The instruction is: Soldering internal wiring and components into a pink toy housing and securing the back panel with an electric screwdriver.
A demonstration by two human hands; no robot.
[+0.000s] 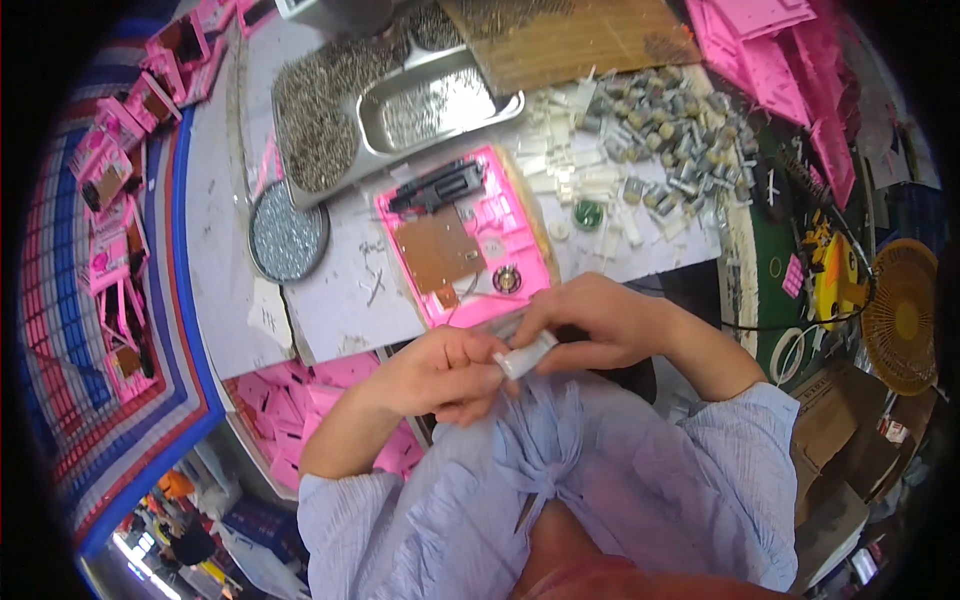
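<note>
In front of my body I hold a small white plastic part (527, 356) between both hands. My left hand (445, 375) has its fingers closed on the near left end of it. From the other side, the thumb and fingers of my right hand (592, 325) pinch it. Just beyond my hands, a pink plastic casing (518, 235) lies on the table. Inside it are a brown circuit board (437, 248), a long black part (440, 188) and a small round metal part (507, 279) with wires beside it.
Metal trays (345, 165) of screws and a round dish (288, 233) of small metal pieces stand beyond. Small motors (665, 130) and white plastic parts (570, 180) are heaped right. Pink shells (300, 410) fill a box below left; pink assemblies (110, 250) line the left side.
</note>
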